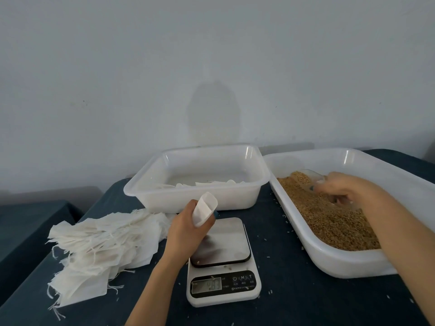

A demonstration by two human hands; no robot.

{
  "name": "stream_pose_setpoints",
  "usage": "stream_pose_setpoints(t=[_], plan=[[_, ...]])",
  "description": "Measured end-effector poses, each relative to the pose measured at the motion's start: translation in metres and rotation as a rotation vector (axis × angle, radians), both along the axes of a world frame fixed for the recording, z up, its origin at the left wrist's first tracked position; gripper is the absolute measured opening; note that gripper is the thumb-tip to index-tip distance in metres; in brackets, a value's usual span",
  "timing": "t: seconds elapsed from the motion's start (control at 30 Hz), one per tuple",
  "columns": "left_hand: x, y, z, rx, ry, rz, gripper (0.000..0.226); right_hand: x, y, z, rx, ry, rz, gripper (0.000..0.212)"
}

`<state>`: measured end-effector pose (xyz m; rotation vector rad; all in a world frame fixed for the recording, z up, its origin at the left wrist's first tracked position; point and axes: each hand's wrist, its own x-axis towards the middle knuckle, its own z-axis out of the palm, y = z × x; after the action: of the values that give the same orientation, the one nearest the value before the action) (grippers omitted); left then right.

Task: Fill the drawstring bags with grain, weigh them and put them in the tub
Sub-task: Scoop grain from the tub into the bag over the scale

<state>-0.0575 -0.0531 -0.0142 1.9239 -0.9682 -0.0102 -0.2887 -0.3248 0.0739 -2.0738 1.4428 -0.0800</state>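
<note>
Now our left hand [188,229] is curling its fingers round a bag [204,209] over the scale [223,262]; our right hand [346,188] is gripping the scoop [310,177] in the grain [329,222].

A plain, pale grey-blue wall [211,55] fills the upper half, evenly lit, with a soft rounded shadow [213,111] in its middle. Below it stands the counter [294,290], covered in dark blue cloth; a second dark blue surface [28,222] sits lower at the left
</note>
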Motion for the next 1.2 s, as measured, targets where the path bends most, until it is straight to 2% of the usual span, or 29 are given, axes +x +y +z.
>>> stream_pose_setpoints(t=[0.17, 0.33, 0.5, 0.7, 0.83, 0.97, 1.07, 1.2], plan=[[-0.001, 0.000, 0.002, -0.016, 0.028, -0.006, 0.021, 0.003, -0.002, -0.001, 0.153, -0.303, -0.087, 0.030], [-0.001, 0.001, 0.005, -0.040, 0.079, -0.023, 0.021, 0.005, -0.004, 0.000, 0.097, -0.447, -0.067, 0.029], [-0.002, 0.001, 0.004, -0.053, 0.118, -0.047, 0.020, 0.012, -0.001, 0.009, -0.190, -0.376, 0.149, 0.017], [-0.002, 0.001, 0.006, -0.040, 0.089, -0.023, 0.020, 0.019, 0.020, 0.014, -0.229, -0.504, 0.431, 0.014], [-0.003, 0.002, 0.007, -0.027, 0.065, -0.008, 0.021, 0.027, 0.033, 0.015, -0.211, -0.548, 0.604, 0.023], [-0.004, 0.003, 0.008, -0.008, 0.040, -0.018, 0.022, 0.035, 0.043, 0.012, -0.275, -0.473, 0.756, 0.023], [-0.004, 0.003, 0.009, 0.001, 0.044, -0.025, 0.021, 0.040, 0.047, 0.010, -0.448, -0.366, 0.778, 0.043], [-0.003, 0.003, 0.008, 0.004, 0.035, -0.030, 0.024, 0.044, 0.048, 0.011, -0.618, -0.290, 0.814, 0.039]])
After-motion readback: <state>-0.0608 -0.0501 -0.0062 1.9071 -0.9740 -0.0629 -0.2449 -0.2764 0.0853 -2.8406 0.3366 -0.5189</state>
